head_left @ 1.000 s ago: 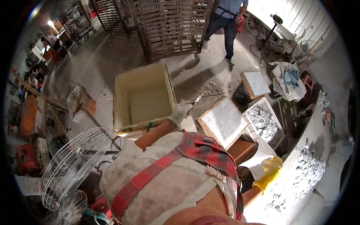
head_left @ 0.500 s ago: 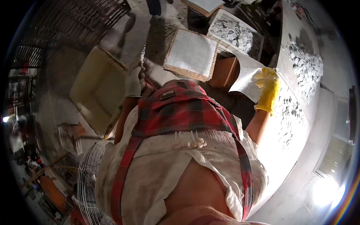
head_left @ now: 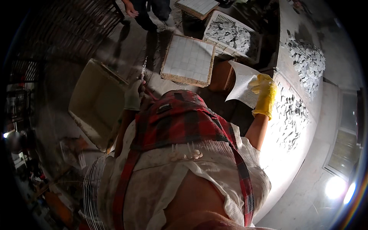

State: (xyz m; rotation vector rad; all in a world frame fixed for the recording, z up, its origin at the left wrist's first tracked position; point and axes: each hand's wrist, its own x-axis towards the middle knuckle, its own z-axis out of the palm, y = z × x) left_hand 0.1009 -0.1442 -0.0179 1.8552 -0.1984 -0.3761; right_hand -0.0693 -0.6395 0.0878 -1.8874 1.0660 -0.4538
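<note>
My right hand (head_left: 264, 94), in a yellow rubber glove, is closed on the edge of a thin, flexible white sheet with a fine grid texture (head_left: 242, 85). The sheet hangs bowed beside a brown stack (head_left: 221, 78). On the left, my left hand (head_left: 134, 94) wears a pale glove with bare fingertips. Its fingers are wrapped round a thin stick-like tool with a rough whitish end (head_left: 144, 67), pointing away from me; its kind is unclear. Between and beyond my hands, a grid of pale square tiles (head_left: 188, 59) lies on a chipboard panel.
White plastic basket (head_left: 221, 44) of grey-white chips stands beyond the brown stack. More chips (head_left: 291, 115) are scattered over the bright table (head_left: 281, 151) at right. A large pale tub (head_left: 82, 86) sits at left. Another person's hand (head_left: 131, 9) and dark trousers (head_left: 145, 17) show at the far edge.
The other person has come closer, with a hand now visible. My view has shifted slightly, while both hands keep their holds on the sheet and the stick-like tool.
</note>
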